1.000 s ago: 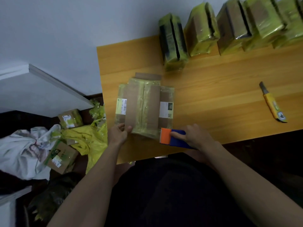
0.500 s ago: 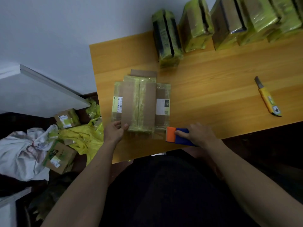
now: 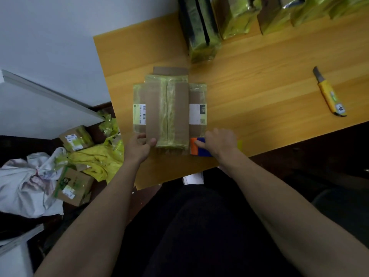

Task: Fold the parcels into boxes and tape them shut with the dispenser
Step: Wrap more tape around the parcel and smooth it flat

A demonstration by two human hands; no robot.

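Since a second ago, the right hand (image 3: 220, 142) has kept its curled grip on the blue tape dispenser with an orange head (image 3: 197, 148) and drawn it back along the near right corner of the flattened brown cardboard parcel wrapped in yellow-green tape (image 3: 169, 112). At the parcel's near left edge the left hand (image 3: 138, 147) pinches the cardboard, thumb on top. That parcel lies flat on the orange-brown wooden table (image 3: 259, 80), near its front edge. Farther back stands a row of tape-wrapped boxes (image 3: 201, 31). Well to the right lies a yellow utility knife (image 3: 330, 96).
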